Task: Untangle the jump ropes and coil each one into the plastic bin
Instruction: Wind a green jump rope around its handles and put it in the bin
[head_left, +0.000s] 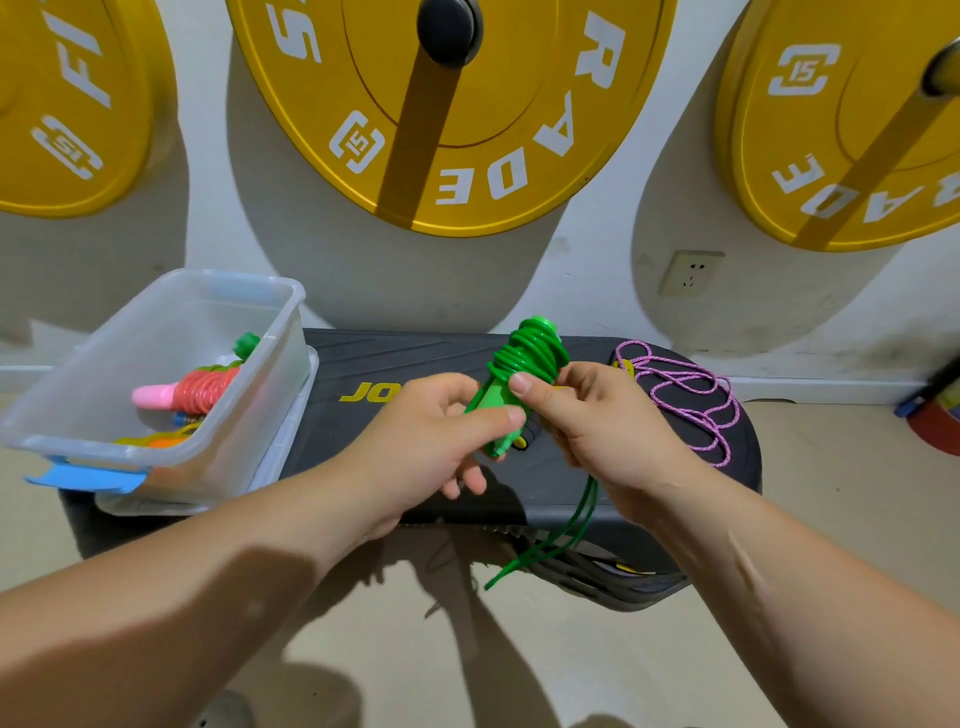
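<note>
**Green rope half wound, tail still loose over the front edge**

The left grip (426, 441) is curled round the lower end of the green jump rope (527, 356), thumb and fingers pinching its handles. The right grip (602, 426) closes on the same bundle just above, thumb pressed against the wound coils. The bundle tilts up and away from both grips, above the black step platform (415, 358).

Below the right grip, the rope's loose tail (579, 525) hangs past the platform's front edge toward the floor (831, 493).

To the right of the right grip, near but apart from it, a purple rope (696, 405) lies in slack loops reaching to the platform's rounded right edge.

To the left of the left grip, the clear plastic bin (104, 449) sits on the platform's left end, its near wall overhanging the edge. Inside it lies a red coiled rope (208, 387). Bare platform surface shows between the bin and the left grip.
</note>
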